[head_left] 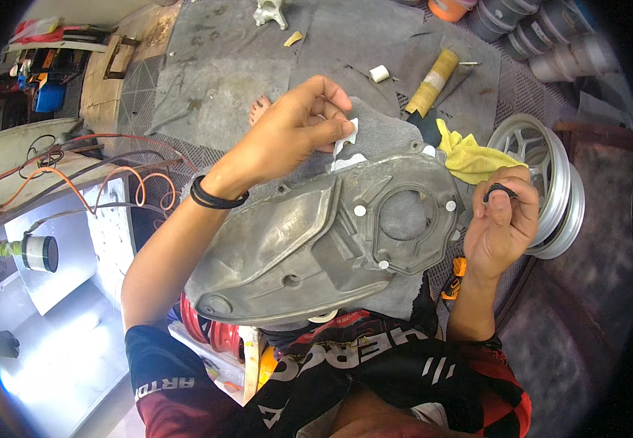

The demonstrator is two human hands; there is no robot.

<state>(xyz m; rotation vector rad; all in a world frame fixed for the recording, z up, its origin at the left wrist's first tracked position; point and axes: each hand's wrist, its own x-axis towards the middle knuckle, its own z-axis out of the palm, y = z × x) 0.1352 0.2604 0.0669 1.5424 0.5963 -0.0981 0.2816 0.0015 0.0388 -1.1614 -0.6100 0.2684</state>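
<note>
A grey metal engine cover (272, 233) lies across my lap on a grey towel (378, 131), with white round patches around its ring-shaped opening. Over its far edge, my left hand (298, 128) pinches a strip of white tape (344, 142) between thumb and fingertips. The strip hangs down beside another white piece (349, 162) stuck on the cover's edge. To the right of the cover, my right hand (502, 219) is closed on a small black object (499, 191), mostly hidden by the fingers; its kind cannot be made out.
A yellow cloth (469, 157) and a silver wheel rim (550, 182) sit at the right. A white tape roll (379, 74) and a yellowish paper roll (433, 84) lie on the floor ahead. Orange hoses (141, 186) curl at the left. An orange-and-black tool (455, 277) lies by my right forearm.
</note>
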